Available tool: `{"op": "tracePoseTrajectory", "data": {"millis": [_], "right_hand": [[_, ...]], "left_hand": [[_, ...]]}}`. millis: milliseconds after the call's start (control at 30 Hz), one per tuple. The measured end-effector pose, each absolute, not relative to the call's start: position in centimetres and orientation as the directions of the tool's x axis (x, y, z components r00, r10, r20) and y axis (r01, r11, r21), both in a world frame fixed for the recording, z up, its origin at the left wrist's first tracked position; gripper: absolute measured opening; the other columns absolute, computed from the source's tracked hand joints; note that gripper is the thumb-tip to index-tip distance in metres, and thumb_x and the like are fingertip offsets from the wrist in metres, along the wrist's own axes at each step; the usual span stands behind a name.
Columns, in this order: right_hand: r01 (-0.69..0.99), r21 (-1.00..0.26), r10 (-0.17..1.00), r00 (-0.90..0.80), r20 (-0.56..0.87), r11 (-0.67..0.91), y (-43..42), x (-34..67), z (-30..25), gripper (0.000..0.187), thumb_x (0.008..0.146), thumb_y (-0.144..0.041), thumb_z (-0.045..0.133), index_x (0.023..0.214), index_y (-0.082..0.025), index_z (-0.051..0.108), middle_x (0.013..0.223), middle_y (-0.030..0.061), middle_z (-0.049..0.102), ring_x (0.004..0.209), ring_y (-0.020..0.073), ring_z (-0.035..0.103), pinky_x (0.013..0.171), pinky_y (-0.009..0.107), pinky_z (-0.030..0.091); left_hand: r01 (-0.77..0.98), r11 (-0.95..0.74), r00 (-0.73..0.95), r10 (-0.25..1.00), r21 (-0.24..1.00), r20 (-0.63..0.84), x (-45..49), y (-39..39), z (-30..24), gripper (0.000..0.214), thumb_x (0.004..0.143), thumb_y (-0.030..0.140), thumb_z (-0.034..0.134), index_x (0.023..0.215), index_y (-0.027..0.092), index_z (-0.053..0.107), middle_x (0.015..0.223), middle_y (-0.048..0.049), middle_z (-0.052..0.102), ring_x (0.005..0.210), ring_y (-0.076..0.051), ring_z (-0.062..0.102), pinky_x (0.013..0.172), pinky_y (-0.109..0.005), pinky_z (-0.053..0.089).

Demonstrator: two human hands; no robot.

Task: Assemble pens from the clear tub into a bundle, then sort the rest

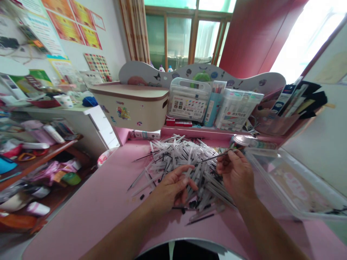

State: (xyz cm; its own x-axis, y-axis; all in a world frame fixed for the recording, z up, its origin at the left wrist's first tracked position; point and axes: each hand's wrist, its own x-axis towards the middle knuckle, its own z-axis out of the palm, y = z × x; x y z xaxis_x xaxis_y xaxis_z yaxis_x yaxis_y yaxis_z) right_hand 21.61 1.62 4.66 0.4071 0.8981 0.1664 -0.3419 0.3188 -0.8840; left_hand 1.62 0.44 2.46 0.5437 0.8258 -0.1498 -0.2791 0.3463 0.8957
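My left hand (176, 186) is closed on a clear plastic pen barrel (189, 160), which points up between thumb and fingers. To its right, my right hand (235, 171) pinches a thin dark pen refill (213, 158) whose tip points left toward the barrel. The barrel and the refill are apart. Under and behind both hands spreads a large heap of clear pen barrels (173, 155), with dark refills among them. Small black pen caps (142, 196) lie at the heap's front left. Another dark refill (200, 219) lies near the table's front edge.
The pink table (89, 216) carries a clear plastic box (271, 180) on the right with a few dark refills in it. A can (240, 141) stands behind my right hand. On the raised shelf are a beige bin (132, 108), marker cases (189, 99) and a pen holder (273, 117).
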Motion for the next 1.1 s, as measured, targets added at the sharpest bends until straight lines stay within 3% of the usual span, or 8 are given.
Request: {"op": "tracePoseTrajectory", "data": {"millis": [167, 467, 667, 800, 900, 1000, 1100], "right_hand": [[-0.365, -0.889, 0.915, 0.382, 0.127, 0.276, 1.6, 21.6, 4.8, 0.023, 0.075, -0.035, 0.072, 0.078, -0.021, 0.054, 0.059, -0.0023, 0.067, 0.044, 0.0105, 0.057, 0.037, 0.017, 0.044], [-0.28, -0.928, 0.94, 0.304, 0.156, 0.244, 1.5, 21.7, 3.9, 0.018, 0.082, -0.037, 0.067, 0.082, -0.022, 0.056, 0.062, -0.0036, 0.067, 0.048, 0.0121, 0.058, 0.04, 0.02, 0.044], [-0.276, -0.952, 0.99, 0.089, 0.112, 0.133, 1.1, 21.7, 4.0, 0.02, 0.079, -0.036, 0.069, 0.081, -0.021, 0.057, 0.061, -0.0028, 0.067, 0.048, 0.012, 0.058, 0.042, 0.02, 0.043], [-0.069, -0.996, 0.986, -0.149, 0.073, 0.063, 0.9, 21.7, 3.7, 0.016, 0.08, -0.033, 0.069, 0.081, -0.017, 0.065, 0.062, -0.0023, 0.064, 0.05, 0.0094, 0.054, 0.047, 0.02, 0.042], [0.005, -0.997, 0.984, -0.164, 0.072, 0.074, 0.9, 21.7, 3.6, 0.021, 0.08, -0.033, 0.069, 0.094, -0.018, 0.066, 0.076, -0.0012, 0.066, 0.052, 0.0082, 0.05, 0.047, 0.02, 0.04], [0.13, -0.972, 0.973, -0.15, 0.176, 0.196, 0.7, 21.9, 4.0, 0.016, 0.083, -0.03, 0.064, 0.094, -0.019, 0.065, 0.082, 0.0002, 0.064, 0.064, 0.0116, 0.054, 0.058, 0.023, 0.044], [0.431, -0.812, 0.903, -0.351, 0.25, 0.392, 0.3, 21.7, 4.6, 0.009, 0.085, -0.019, 0.058, 0.082, -0.018, 0.067, 0.077, 0.0004, 0.06, 0.074, 0.0143, 0.056, 0.07, 0.026, 0.044]], "left_hand": [[-0.263, 0.365, 0.574, 0.803, 0.893, -0.16, 1.6, 0.4, 2.4, 0.049, 0.078, 0.042, 0.071, 0.122, 0.023, 0.058, 0.084, -0.0031, 0.068, 0.041, -0.004, 0.046, 0.038, -0.016, 0.026], [-0.205, 0.309, 0.58, 0.802, 0.929, -0.139, 1.3, 0.4, 2.2, 0.048, 0.082, 0.042, 0.067, 0.125, 0.022, 0.057, 0.086, -0.0037, 0.067, 0.044, -0.004, 0.043, 0.041, -0.017, 0.025], [-0.119, 0.253, 0.613, 0.78, 0.96, -0.129, 1.2, 0.3, 2.1, 0.046, 0.086, 0.04, 0.063, 0.128, 0.022, 0.055, 0.086, -0.0036, 0.067, 0.046, -0.004, 0.039, 0.043, -0.017, 0.026], [-0.14, 0.262, 0.655, 0.747, 0.955, -0.11, 1.2, 0.3, 1.9, 0.046, 0.087, 0.039, 0.063, 0.128, 0.021, 0.054, 0.083, -0.0034, 0.067, 0.045, -0.004, 0.04, 0.043, -0.016, 0.026], [-0.206, 0.275, 0.651, 0.755, 0.939, -0.079, 1.1, 0.4, 2.2, 0.049, 0.087, 0.039, 0.064, 0.13, 0.021, 0.05, 0.083, -0.003, 0.066, 0.043, -0.003, 0.039, 0.042, -0.016, 0.027], [-0.259, 0.248, 0.615, 0.788, 0.933, -0.039, 0.9, 0.6, 2.6, 0.054, 0.089, 0.036, 0.062, 0.138, 0.025, 0.042, 0.083, -0.0019, 0.066, 0.042, -0.004, 0.041, 0.04, -0.015, 0.029], [-0.295, 0.202, 0.559, 0.829, 0.934, -0.003, 0.8, 0.8, 2.6, 0.055, 0.09, 0.033, 0.06, 0.141, 0.026, 0.04, 0.081, -0.0008, 0.066, 0.041, -0.004, 0.042, 0.038, -0.015, 0.029]]}}
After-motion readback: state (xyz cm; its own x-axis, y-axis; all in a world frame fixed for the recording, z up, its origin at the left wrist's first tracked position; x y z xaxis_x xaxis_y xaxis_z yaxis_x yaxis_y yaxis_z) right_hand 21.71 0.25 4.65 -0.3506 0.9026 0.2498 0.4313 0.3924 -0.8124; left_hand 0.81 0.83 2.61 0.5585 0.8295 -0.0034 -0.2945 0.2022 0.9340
